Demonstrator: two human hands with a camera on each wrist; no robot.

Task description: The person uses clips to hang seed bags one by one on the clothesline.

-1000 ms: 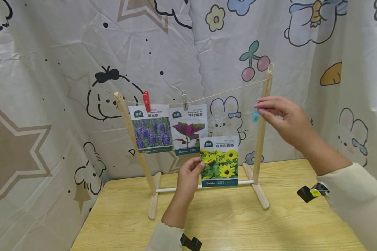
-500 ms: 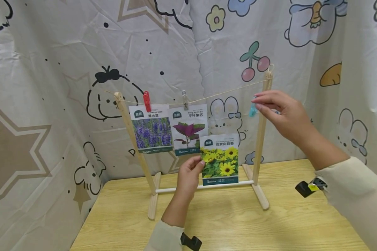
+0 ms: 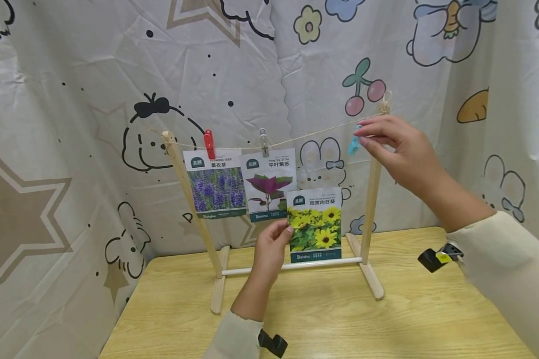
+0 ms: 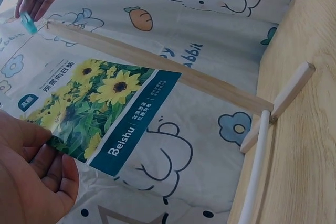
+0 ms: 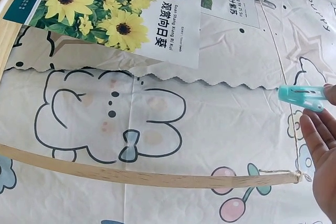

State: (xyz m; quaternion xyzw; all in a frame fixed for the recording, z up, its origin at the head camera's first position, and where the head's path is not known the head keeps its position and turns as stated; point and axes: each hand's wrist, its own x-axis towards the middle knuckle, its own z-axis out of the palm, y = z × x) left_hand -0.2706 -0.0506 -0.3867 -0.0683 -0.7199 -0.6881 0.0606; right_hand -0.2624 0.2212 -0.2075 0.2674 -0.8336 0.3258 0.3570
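My left hand (image 3: 270, 249) pinches the left edge of a seed packet with yellow sunflowers (image 3: 315, 227), held upright below the string (image 3: 323, 132). Up near the right post, my right hand (image 3: 397, 149) pinches a light blue clothespin (image 3: 354, 143) between thumb and fingers. In the right wrist view the blue clothespin (image 5: 302, 97) appears close to the string; whether they touch I cannot tell. A red clothespin (image 3: 208, 143) holds a lavender seed packet (image 3: 217, 192) on the string. Beside it, a grey clothespin (image 3: 263, 142) holds a purple-leaf seed packet (image 3: 269, 187), its lower right corner near the sunflower packet.
The string is tied between two wooden posts (image 3: 372, 209), which stand on wooden feet (image 3: 220, 281) joined by a white rod (image 3: 238, 271). This rack stands on a wood-grain table (image 3: 323, 314). Behind it hangs a cartoon-printed curtain (image 3: 233, 65).
My right hand has moved up and slightly left with the blue clothespin, toward the string. The sunflower packet in my left hand has risen a little. The hanging packets stay in place.
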